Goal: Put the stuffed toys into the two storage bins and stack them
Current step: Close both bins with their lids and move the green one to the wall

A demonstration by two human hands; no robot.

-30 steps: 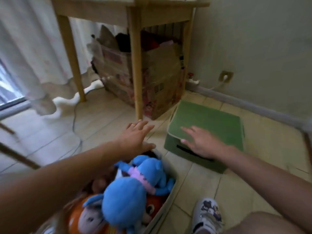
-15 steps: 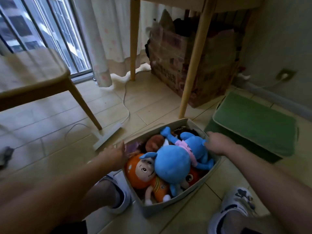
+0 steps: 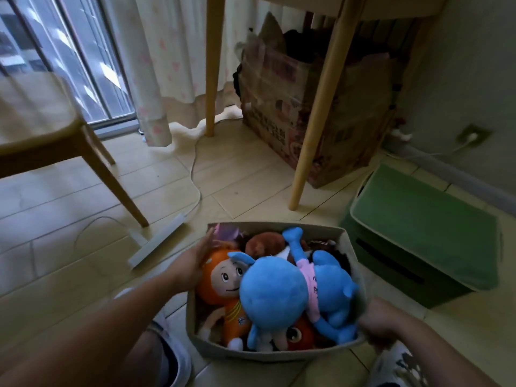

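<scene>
Bare arms, patterned white shoes

Both forearms are uncovered, no sleeves showing. The left hand (image 3: 192, 263) and right hand (image 3: 377, 322) wear nothing. White shoes (image 3: 396, 367) with dark printed patches sit beside the grey bin (image 3: 276, 351).

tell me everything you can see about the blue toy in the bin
The blue toy is a soft plush with a large round head, thin ears or horns, stubby limbs and a pink shirt. It lies on top of the other toys in the grey bin, head toward the camera, one arm stretched toward the far rim. It rests against the orange doll. The right hand grips the bin's rim beside its foot; whether it touches the toy is unclear.
</scene>
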